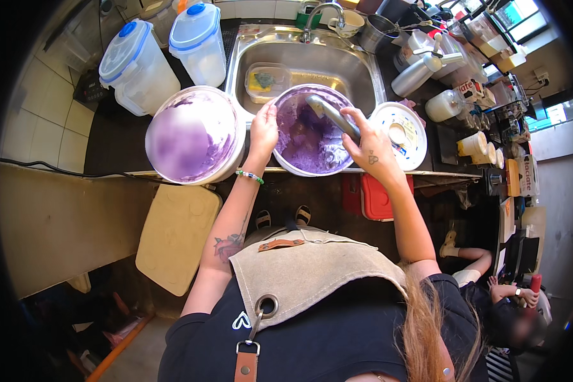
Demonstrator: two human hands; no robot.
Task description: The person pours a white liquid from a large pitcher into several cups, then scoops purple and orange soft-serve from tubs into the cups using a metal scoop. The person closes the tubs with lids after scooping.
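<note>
A round white tub (313, 169) with purple ice cream, or something much like it, stands at the counter's front edge before the sink. My left hand (266, 130) holds its left rim. In my right hand (370, 145) is a grey metal scoop (336, 117), its head over the tub's contents. To the left is a second white tub (236, 138), its inside smeared purple, with a blurred purple patch over part of it. A round white lid (413, 160) bearing print lies right of the middle tub, close to my right hand, with a small round piece (397, 133) on it.
Behind is a steel sink (379, 79) with a plastic box (267, 98) holding a sponge. Two lidded containers (148, 79) stand back left. A silver cream whipper (415, 74) and jar (444, 106) stand right. A red box (387, 200) is below the counter. Another person (506, 310) is at lower right.
</note>
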